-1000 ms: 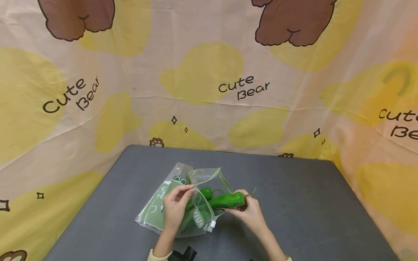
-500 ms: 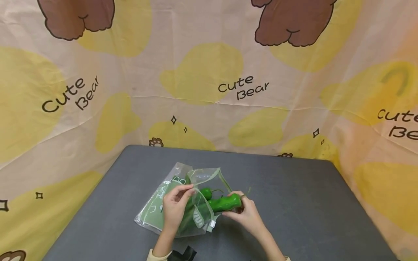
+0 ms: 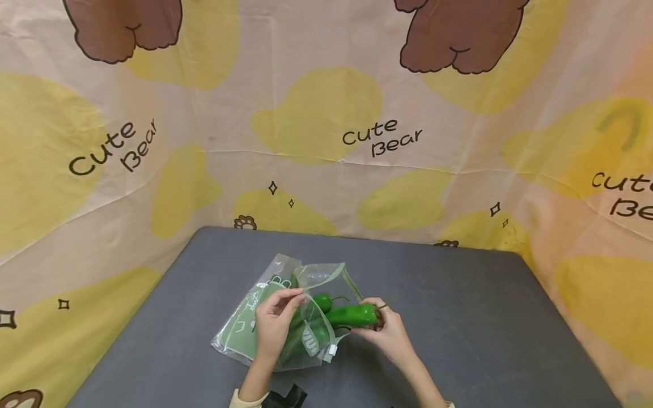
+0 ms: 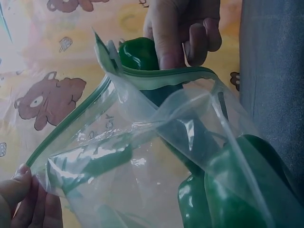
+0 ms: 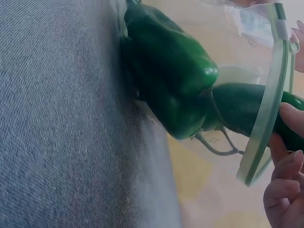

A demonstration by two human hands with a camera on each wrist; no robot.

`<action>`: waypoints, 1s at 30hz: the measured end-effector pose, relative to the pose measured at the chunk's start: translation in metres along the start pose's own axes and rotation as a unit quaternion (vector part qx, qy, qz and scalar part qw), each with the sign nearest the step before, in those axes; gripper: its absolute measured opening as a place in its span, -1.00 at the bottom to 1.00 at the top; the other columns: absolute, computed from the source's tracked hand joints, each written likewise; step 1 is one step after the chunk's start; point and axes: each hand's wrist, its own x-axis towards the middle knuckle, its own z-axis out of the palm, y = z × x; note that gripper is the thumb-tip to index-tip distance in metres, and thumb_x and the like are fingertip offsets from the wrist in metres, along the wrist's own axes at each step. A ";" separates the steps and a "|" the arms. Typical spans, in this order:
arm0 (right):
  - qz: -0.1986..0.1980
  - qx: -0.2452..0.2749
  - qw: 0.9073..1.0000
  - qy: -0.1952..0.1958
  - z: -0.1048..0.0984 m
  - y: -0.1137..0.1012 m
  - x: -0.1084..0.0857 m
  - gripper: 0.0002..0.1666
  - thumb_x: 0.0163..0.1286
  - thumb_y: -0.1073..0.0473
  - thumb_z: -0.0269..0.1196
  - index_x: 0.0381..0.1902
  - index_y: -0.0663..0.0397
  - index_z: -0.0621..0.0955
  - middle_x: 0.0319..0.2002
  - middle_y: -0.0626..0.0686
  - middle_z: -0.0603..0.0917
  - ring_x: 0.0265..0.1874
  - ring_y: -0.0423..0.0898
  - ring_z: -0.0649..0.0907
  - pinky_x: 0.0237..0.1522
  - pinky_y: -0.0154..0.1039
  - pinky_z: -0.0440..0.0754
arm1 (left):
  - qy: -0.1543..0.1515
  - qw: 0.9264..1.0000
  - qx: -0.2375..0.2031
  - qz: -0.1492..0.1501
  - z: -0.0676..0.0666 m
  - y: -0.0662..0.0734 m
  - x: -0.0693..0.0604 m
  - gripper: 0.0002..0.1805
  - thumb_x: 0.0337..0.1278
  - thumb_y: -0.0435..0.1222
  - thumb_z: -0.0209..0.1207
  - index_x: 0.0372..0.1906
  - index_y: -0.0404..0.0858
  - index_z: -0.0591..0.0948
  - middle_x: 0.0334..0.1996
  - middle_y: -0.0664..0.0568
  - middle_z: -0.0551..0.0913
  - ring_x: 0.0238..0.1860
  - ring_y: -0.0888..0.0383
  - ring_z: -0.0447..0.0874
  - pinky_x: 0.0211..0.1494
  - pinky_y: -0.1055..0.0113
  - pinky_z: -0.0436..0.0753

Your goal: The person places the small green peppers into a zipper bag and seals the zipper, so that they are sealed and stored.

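A clear zip bag with a green edge and white slider lies with its mouth spread toward the right. My left hand pinches the near edge of that mouth between thumb and fingers. In my right hand is a long green pepper, gripped near its stem end; its other end reaches inside the bag. More green peppers sit inside, with thin curved stems showing in the right wrist view. The left wrist view shows the right fingers at the bag's green rim.
Under the zip bag, on its left, lies a flat clear package with a light green printed design. Both are on a dark grey tabletop. A cloth printed with bears hangs around the far and side edges.
The right hand has moved slightly left, carrying the long pepper a little farther into the bag. The pepper has also tilted slightly. My left hand and the bag stay about where they were.
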 end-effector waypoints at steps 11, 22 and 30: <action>0.046 -0.010 0.999 -0.010 -0.006 -0.003 0.001 -0.49 -0.03 0.33 0.39 -0.08 0.19 0.48 -0.38 0.02 0.58 -0.60 -0.18 0.48 -0.57 -0.38 0.52 | 0.000 1.000 -0.003 -0.003 0.001 0.000 0.000 -0.83 -0.11 -0.72 0.11 -0.33 -0.56 0.56 -0.46 -0.19 0.62 -0.41 0.20 0.62 -0.34 0.40 0.62; -0.004 0.017 0.999 -0.046 -0.011 -0.028 -0.003 -0.46 0.05 0.39 0.32 0.00 0.40 0.40 -0.38 0.19 0.56 -0.68 -0.29 0.38 -0.68 -0.47 0.35 | 0.001 1.000 -0.004 -0.007 0.001 0.000 0.000 -0.84 -0.11 -0.71 0.11 -0.33 -0.57 0.56 -0.46 -0.19 0.62 -0.40 0.20 0.62 -0.33 0.39 0.63; -0.039 0.057 0.993 -0.092 -0.011 -0.025 -0.001 -0.70 0.32 0.41 0.03 -0.02 0.50 0.34 -0.36 0.39 0.56 -0.71 -0.01 0.53 -0.72 -0.22 0.51 | -0.003 1.000 -0.014 -0.005 0.002 0.000 0.001 -0.84 -0.10 -0.72 0.10 -0.33 -0.58 0.55 -0.46 -0.22 0.61 -0.41 0.19 0.62 -0.33 0.38 0.63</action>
